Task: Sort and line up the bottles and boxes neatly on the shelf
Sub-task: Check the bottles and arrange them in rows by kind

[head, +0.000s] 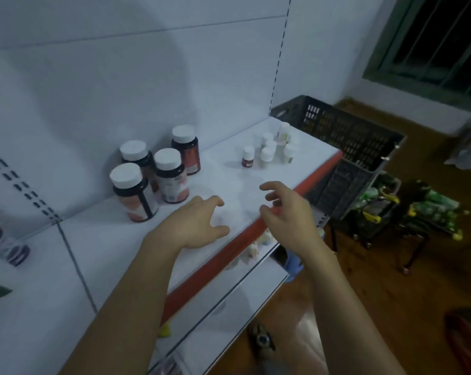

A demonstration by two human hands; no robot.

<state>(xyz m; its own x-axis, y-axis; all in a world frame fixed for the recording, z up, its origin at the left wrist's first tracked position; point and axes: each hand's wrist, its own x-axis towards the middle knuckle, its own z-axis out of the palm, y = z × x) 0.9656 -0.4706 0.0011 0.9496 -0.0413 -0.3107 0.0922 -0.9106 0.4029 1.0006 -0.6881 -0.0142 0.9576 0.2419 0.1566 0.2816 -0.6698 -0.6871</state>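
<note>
Several large dark bottles with white caps and pink labels stand grouped at the back left of the white shelf. A cluster of small white-capped bottles stands at the shelf's far right end, with one small dark bottle just left of them. My left hand hovers over the shelf's front middle, fingers spread, holding nothing. Over the red front edge, my right hand is held with fingers curled apart, also empty. Both hands are apart from every bottle.
A black plastic crate sits right of the shelf end. A lower shelf below holds small pale items. A wire basket with green packets stands on the wooden floor. More bottles show at the far left.
</note>
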